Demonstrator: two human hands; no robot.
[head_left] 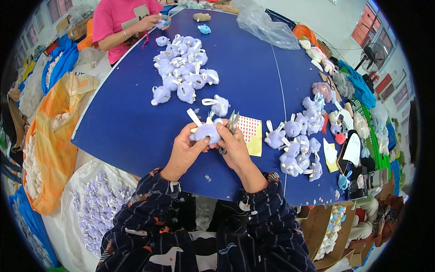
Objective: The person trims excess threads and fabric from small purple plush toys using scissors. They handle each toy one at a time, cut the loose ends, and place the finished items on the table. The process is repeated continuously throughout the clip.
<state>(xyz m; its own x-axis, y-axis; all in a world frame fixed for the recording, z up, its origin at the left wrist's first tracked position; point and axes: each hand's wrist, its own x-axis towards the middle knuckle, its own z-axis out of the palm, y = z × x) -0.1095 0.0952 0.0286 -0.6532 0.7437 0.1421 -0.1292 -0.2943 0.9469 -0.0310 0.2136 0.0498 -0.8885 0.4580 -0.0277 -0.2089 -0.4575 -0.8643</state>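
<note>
Closely held above the near edge of a blue table (131, 95), a lavender plush toy (206, 133) sits between two bare hands, white loop pointing up and a small dark opening turned toward the person, perhaps so it stays in view. Low on the near left, a clear plastic bag (129, 181) bulges with lavender pieces. Both forearms, in dark patterned sleeves (136, 213), rise from the near side and angle inward, wrists slightly bent, so the hands meet at the middle. The left hand (183, 146) clamps the toy between thumb and curled fingers; the right hand (236, 148) pinches its other side, with scissors (233, 120) lodged in the same grip, blades pointing away, seemingly to spare setting them down. Just right of the hands lies a yellow sheet (254, 148) with rows of red marks, likely put there for easy reach. Beyond the fingers rests a single toy (220, 107), between a right-hand pile (297, 152), several bearing white loops, and a larger far group (181, 68). At the far left, a co-worker in pink (111, 22) holds another small lavender piece (161, 22) in both hands.
</note>
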